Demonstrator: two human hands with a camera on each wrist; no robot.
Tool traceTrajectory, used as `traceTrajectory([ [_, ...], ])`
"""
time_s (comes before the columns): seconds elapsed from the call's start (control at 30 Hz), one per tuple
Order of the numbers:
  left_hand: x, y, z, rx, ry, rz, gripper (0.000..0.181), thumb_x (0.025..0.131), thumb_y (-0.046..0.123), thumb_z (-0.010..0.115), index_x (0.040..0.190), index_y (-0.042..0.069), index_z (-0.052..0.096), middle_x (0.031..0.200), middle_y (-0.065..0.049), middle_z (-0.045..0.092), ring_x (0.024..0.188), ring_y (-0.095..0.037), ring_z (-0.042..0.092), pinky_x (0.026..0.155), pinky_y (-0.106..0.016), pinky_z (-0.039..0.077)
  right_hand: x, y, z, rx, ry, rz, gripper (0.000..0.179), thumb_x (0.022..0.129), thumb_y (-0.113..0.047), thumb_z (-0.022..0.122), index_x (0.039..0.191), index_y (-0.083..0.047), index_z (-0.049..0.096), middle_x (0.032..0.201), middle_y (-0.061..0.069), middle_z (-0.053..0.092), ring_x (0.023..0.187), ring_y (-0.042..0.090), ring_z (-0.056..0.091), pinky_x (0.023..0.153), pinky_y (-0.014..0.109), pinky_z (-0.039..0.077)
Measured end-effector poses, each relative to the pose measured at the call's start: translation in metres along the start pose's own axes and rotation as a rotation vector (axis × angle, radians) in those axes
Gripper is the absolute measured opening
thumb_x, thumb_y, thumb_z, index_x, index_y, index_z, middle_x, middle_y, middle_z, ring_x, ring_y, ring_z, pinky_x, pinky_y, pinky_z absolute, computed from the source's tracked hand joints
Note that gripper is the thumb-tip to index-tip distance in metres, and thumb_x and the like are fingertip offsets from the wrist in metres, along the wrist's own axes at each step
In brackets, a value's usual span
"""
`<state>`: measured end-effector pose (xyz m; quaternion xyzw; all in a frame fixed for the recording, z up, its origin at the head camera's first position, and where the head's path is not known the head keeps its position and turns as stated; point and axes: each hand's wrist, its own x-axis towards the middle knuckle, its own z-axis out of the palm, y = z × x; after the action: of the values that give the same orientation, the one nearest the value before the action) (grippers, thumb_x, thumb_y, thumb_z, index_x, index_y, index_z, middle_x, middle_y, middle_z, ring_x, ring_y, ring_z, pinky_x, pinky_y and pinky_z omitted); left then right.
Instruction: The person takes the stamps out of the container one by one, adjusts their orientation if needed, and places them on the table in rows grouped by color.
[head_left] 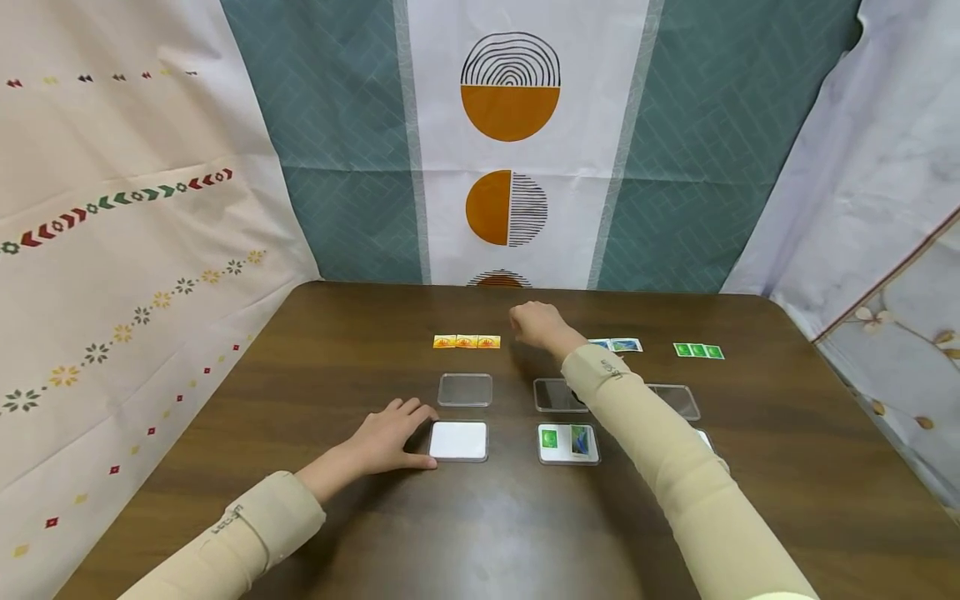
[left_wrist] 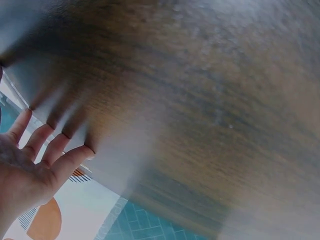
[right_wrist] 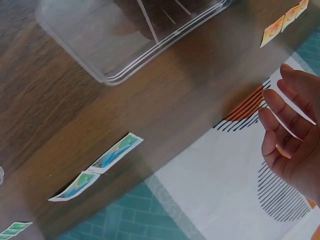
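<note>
My left hand (head_left: 388, 437) rests on the table with fingers spread, its fingertips and thumb at the left edge of a clear shallow case holding a blank white card (head_left: 459, 442). Over the far part of the table is my right hand (head_left: 542, 325), between a row of orange stickers (head_left: 467, 342) and a row of blue-green picture stickers (head_left: 626, 344). In the right wrist view its fingers curl loosely, and nothing shows between them. A second case with a white card (head_left: 562, 455) bears a green sticker (head_left: 550, 438) and a blue picture sticker (head_left: 581, 440).
Clear lids (head_left: 465, 390) lie in a row behind the cases; my right forearm partly covers another lid (head_left: 677, 402) and a white card at the right. Green stickers (head_left: 699, 351) lie at the far right. A patterned curtain (head_left: 510, 208) hangs behind the table.
</note>
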<state>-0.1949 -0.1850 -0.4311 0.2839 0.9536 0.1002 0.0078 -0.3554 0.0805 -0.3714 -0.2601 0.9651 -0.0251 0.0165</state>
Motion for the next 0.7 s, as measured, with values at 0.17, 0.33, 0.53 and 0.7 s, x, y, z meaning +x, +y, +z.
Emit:
traceTrajectory([
  [0.17,0.004,0.000,-0.007,-0.008,-0.023,0.002,0.061,0.074,0.050,0.074,0.120,0.014,0.055,0.109,-0.003,0.056,0.098,-0.026,0.053,0.065,-0.048,0.049,-0.007,0.006,-0.005,0.011,0.014,-0.019,0.013,0.083,-0.014,0.070,0.091,-0.006,0.064,0.088,0.008,0.068,0.082,0.024,0.063,0.073,0.039,0.051],
  [0.33,0.005,0.003,-0.008,-0.024,-0.043,-0.022,0.062,0.075,0.050,0.074,0.122,0.014,0.054,0.112,-0.005,0.057,0.100,-0.026,0.053,0.068,-0.049,0.049,-0.016,0.011,-0.008,0.001,0.007,-0.039,0.015,0.084,-0.015,0.070,0.094,-0.006,0.063,0.093,0.009,0.068,0.088,0.025,0.064,0.075,0.041,0.051],
  [0.53,0.003,0.005,-0.007,-0.027,-0.041,-0.038,0.063,0.075,0.049,0.074,0.123,0.013,0.055,0.115,-0.005,0.057,0.103,-0.027,0.053,0.072,-0.050,0.050,-0.027,0.012,-0.013,0.015,0.021,-0.078,0.014,0.084,-0.014,0.070,0.094,-0.007,0.063,0.092,0.008,0.068,0.085,0.025,0.064,0.074,0.040,0.050],
  [0.7,0.001,0.005,-0.006,-0.018,-0.056,-0.031,0.066,0.074,0.051,0.074,0.125,0.013,0.054,0.116,-0.006,0.057,0.103,-0.028,0.053,0.071,-0.051,0.050,-0.040,0.013,-0.014,0.034,0.049,-0.115,0.014,0.084,-0.013,0.069,0.095,-0.006,0.063,0.087,0.008,0.068,0.078,0.022,0.063,0.071,0.038,0.050],
])
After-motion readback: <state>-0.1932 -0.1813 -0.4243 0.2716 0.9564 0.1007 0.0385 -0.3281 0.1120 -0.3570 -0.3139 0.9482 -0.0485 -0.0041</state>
